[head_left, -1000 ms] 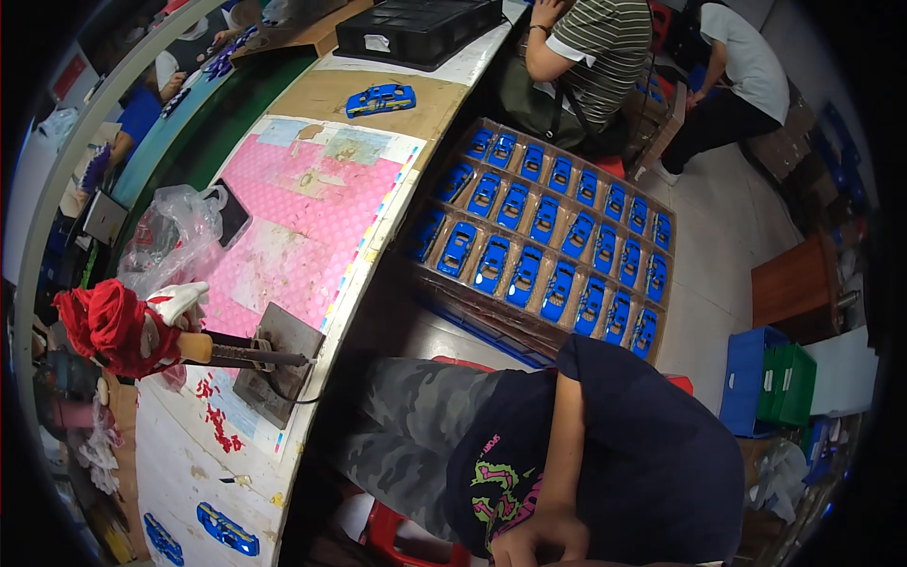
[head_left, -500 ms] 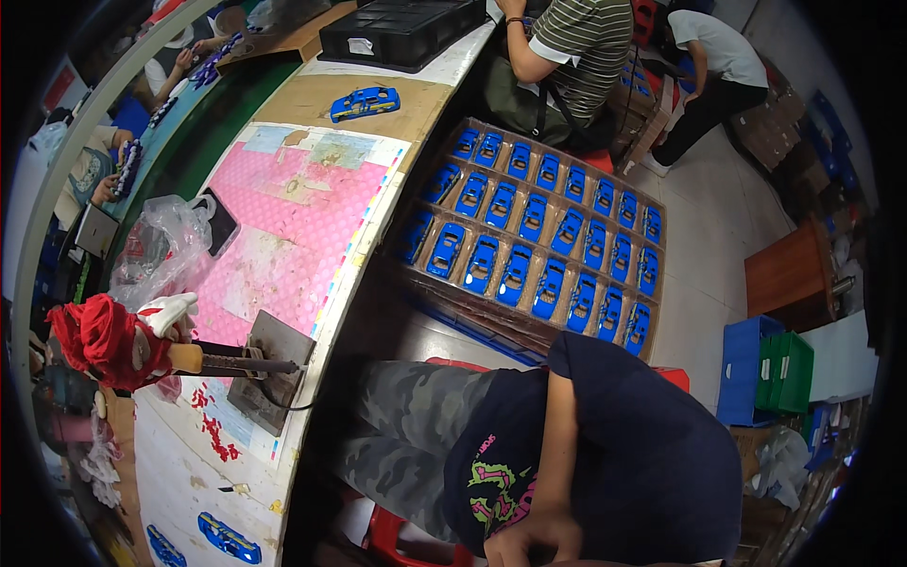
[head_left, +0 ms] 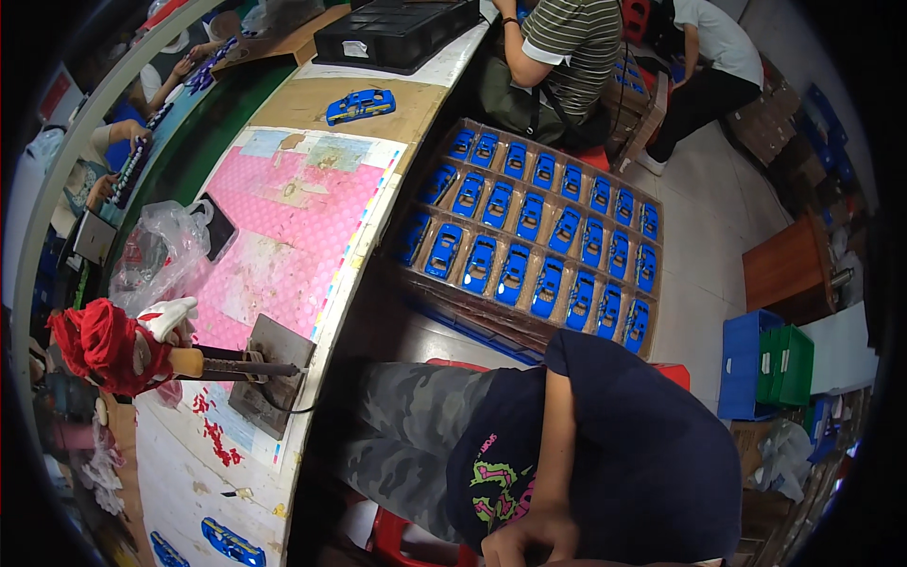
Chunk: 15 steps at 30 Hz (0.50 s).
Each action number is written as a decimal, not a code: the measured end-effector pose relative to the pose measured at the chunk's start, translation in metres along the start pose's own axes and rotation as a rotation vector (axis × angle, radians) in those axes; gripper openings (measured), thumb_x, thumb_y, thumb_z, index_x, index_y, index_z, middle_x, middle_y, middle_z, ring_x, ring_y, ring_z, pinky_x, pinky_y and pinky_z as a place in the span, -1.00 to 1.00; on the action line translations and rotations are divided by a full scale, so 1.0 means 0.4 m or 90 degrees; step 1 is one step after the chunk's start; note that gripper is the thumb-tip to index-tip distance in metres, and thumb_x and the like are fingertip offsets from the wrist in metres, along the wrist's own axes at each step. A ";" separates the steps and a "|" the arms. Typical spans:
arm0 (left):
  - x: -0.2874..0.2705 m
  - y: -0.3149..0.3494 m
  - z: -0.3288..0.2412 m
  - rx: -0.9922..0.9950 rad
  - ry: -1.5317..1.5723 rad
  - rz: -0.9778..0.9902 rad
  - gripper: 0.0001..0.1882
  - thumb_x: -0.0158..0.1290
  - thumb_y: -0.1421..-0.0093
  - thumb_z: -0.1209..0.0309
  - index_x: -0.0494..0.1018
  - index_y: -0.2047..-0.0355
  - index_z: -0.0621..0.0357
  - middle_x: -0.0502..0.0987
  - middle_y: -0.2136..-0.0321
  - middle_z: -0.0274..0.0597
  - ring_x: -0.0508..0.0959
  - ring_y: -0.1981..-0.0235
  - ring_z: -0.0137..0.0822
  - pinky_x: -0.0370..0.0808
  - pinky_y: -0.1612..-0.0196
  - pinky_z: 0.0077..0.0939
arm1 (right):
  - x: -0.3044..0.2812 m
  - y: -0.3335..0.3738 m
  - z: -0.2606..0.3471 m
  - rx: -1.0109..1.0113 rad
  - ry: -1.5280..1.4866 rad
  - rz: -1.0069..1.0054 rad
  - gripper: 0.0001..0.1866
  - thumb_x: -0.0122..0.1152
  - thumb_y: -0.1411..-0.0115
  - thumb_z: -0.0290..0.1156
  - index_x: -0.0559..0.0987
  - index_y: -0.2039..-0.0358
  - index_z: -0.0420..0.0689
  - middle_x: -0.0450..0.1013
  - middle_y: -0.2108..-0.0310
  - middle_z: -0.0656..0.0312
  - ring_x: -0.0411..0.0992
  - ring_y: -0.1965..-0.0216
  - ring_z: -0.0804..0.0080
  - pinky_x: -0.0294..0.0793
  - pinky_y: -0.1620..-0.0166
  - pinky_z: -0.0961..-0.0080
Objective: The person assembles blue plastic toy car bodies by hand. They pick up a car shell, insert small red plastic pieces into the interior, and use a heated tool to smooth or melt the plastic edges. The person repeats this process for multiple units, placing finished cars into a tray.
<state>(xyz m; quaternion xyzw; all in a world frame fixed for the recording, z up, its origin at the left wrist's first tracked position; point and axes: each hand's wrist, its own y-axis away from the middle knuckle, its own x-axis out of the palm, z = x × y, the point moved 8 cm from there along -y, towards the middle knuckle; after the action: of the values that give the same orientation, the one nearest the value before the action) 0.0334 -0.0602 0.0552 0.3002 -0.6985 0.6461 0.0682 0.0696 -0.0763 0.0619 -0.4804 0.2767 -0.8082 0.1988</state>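
My right hand (head_left: 529, 541) is at the lower edge, in front of my dark navy shirt (head_left: 642, 454). Its fingers are curled; their tips and anything in them are cut off by the frame. No left hand of mine shows. To the left stands a worktable (head_left: 179, 472) with pink bubble sheet (head_left: 274, 246) on it. A tool with a wooden handle (head_left: 186, 362), wrapped in red cloth (head_left: 99, 345), rests on a metal plate (head_left: 274, 364). Red scraps (head_left: 219, 444) lie close to it. Blue toy car bodies (head_left: 233, 541) lie at the table's near end.
Beyond my lap, stacked trays (head_left: 529, 321) hold rows of blue car bodies. Another car body (head_left: 361, 107) and a black crate (head_left: 397, 33) sit at the table's far end. A striped-shirt co-worker (head_left: 572, 47) sits there. Blue (head_left: 744, 364) and green bins (head_left: 792, 367) stand right.
The whole view has shifted very slightly. A co-worker's arms at the far left have moved a little. My right hand stays where it was.
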 end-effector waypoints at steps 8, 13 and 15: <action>0.024 0.018 -0.028 0.003 -0.006 0.007 -0.79 -0.12 0.03 0.21 0.45 0.55 -0.01 0.43 0.53 -0.34 0.40 0.36 -0.35 0.26 0.09 -0.49 | -0.010 0.018 -0.045 0.139 -0.019 -0.051 -0.68 0.23 0.11 -0.12 0.45 0.69 -0.11 0.38 0.66 0.22 0.30 0.62 0.36 0.24 0.50 0.43; 0.023 0.043 -0.159 0.030 -0.016 -0.011 -0.79 -0.13 0.03 0.21 0.45 0.56 -0.02 0.43 0.53 -0.35 0.40 0.36 -0.36 0.26 0.09 -0.50 | -0.014 0.016 -0.027 0.091 -0.016 -0.072 -0.68 0.22 0.09 -0.14 0.44 0.69 -0.13 0.37 0.67 0.22 0.30 0.63 0.38 0.23 0.51 0.44; 0.031 0.075 -0.290 0.064 0.078 -0.018 -0.79 -0.13 0.03 0.21 0.45 0.56 -0.02 0.43 0.54 -0.35 0.40 0.36 -0.36 0.25 0.08 -0.50 | -0.013 0.015 -0.023 0.081 -0.015 -0.075 -0.68 0.22 0.09 -0.14 0.44 0.69 -0.13 0.37 0.67 0.22 0.29 0.63 0.38 0.23 0.51 0.44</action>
<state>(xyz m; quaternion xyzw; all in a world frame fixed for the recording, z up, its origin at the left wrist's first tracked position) -0.0259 0.0445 0.0533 0.2728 -0.6553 0.6965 0.1051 0.0640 -0.0756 0.0511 -0.4919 0.1939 -0.8286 0.1841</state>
